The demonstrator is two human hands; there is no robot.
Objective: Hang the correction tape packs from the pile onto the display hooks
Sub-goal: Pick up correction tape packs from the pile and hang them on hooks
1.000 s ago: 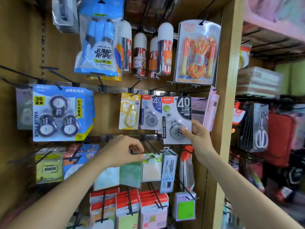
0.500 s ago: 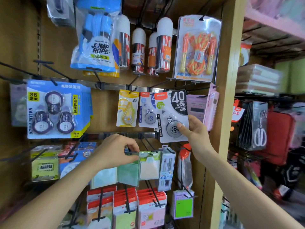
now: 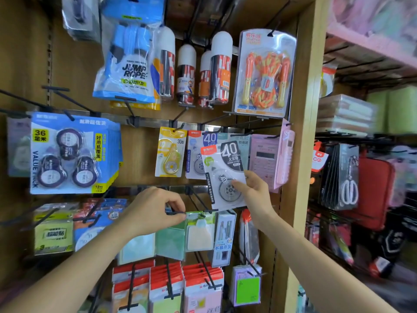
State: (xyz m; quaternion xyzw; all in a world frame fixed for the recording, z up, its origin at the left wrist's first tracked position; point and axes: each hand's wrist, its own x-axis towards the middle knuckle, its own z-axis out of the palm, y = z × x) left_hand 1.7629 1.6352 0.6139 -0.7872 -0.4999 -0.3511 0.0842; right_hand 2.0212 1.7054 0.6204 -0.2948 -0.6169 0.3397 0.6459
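Observation:
My right hand (image 3: 253,192) pinches the lower right part of a white correction tape pack marked "40" (image 3: 222,175), held tilted in front of the display. Behind it a matching pack (image 3: 197,154) hangs on a black hook, next to a yellow 30m tape pack (image 3: 170,152). My left hand (image 3: 153,211) pinches the tip of a black display hook (image 3: 177,212) in the row below, above a green sticky-note pack (image 3: 199,231). A big blue three-tape value pack (image 3: 72,152) hangs at the left.
Jump ropes (image 3: 265,73) and white-capped canisters (image 3: 221,68) hang above. A pink calculator pack (image 3: 270,159) hangs right of the tapes. Red-topped packs (image 3: 167,283) fill the bottom hooks. The wooden side post (image 3: 302,154) borders the bay; scissors (image 3: 348,190) hang beyond it.
My right hand has tilted the "40" pack and brought it down and slightly right, off the hooked pack behind. My left hand stays pinched on the lower hook.

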